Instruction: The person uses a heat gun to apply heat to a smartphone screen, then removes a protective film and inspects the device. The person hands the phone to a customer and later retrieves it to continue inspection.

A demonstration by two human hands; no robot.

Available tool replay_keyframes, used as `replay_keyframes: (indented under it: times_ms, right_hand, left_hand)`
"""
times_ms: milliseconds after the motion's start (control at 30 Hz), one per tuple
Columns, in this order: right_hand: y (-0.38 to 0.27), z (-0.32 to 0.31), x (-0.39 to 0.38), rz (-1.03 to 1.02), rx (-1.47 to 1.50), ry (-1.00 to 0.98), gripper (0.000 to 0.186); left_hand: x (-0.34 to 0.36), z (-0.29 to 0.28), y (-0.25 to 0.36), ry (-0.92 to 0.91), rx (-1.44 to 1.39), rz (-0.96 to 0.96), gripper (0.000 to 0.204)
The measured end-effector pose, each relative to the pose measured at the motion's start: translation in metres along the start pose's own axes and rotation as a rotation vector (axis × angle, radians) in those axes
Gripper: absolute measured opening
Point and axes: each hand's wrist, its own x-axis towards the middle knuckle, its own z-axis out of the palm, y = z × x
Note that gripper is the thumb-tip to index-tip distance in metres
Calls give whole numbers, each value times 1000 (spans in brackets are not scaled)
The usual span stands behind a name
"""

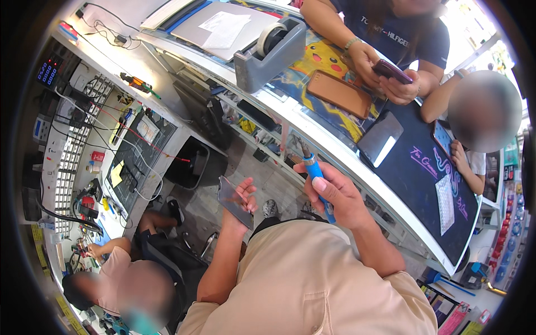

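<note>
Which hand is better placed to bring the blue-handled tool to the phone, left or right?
Right, probably. The right hand already grips the blue-handled tool, its metal tip up and free. The left hand is occupied holding the phone, which sits close beside the tool.

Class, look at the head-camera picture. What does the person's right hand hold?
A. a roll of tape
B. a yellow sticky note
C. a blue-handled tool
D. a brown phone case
C: the right hand grips a blue-handled tool with a thin metal tip pointing up, while the left hand holds a phone.
</note>
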Motion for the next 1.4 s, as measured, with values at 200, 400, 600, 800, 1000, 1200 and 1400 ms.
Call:
replay_keyframes:
  times_ms: [200,400,600,800,1000,1200,1400]
  right_hand:
    - [11,8,-3,55,-69,29,51]
    - [27,12,-4,82,-192,34,47]
    - [21,25,16,14,-248,77,46]
    - [-9,33,40,47,-157,21,44]
    - [-26,35,39,236,-10,-97,37]
    - [-14,32,38,167,-60,2,27]
    - [-9,32,17,-58,-120,88,29]
  left_hand:
    - [-14,7,1,-40,-8,65,64]
    - [-24,42,22,-214,-204,57,62]
    - [-40,84,28,-577,-333,-253,77]
    - [-49,113,23,-687,-166,-401,67]
    - [-54,116,27,-664,-31,-309,61]
    - [-80,133,46,-532,-58,-176,80]
    - [-100,140,58,-495,341,12,98]
